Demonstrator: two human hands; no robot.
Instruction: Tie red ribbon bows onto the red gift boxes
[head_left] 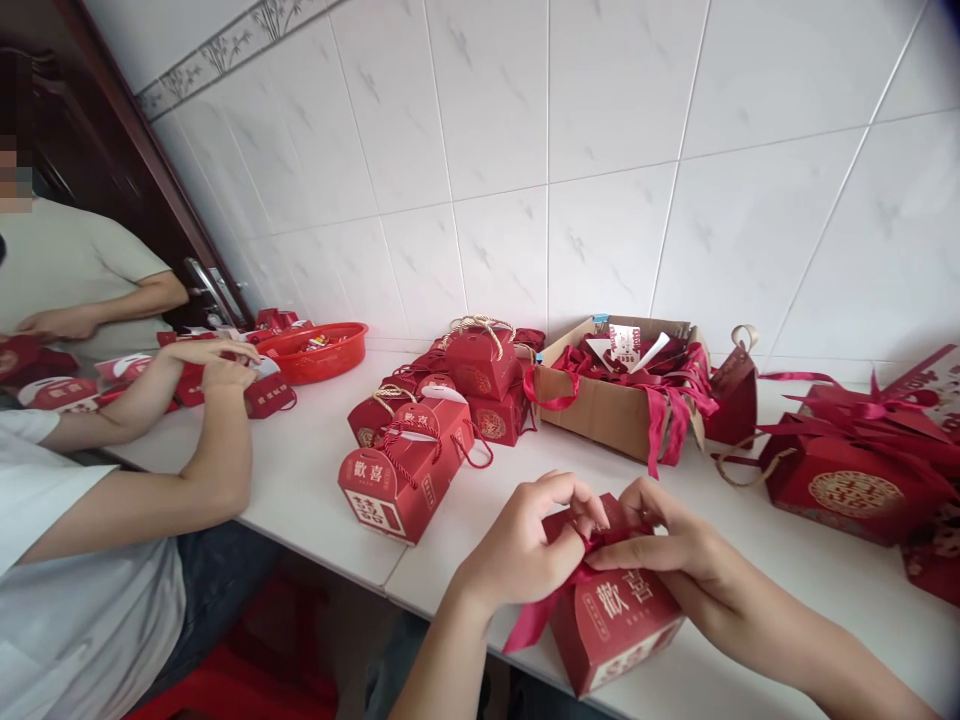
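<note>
Over on the worktop (457, 562), both hands, left (517, 550) and right (679, 550), have fingers pinching the ribbon (534, 620) atop a box (619, 620) that looks light, crushable card, best steadied by its stiffer lower sides.

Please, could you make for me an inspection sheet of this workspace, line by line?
Surface: white table, seam visible.
Things in hand: red box, dark red ribbon across its top.
Clutter: stacked gift boxes, open carton full of loose ribbons, red basin.
Hands: left hand and right hand, bare, both holding the dark red ribbon.
Cables: nothing seen.
Surroundings: tiled wall behind; two other people at left.
</note>
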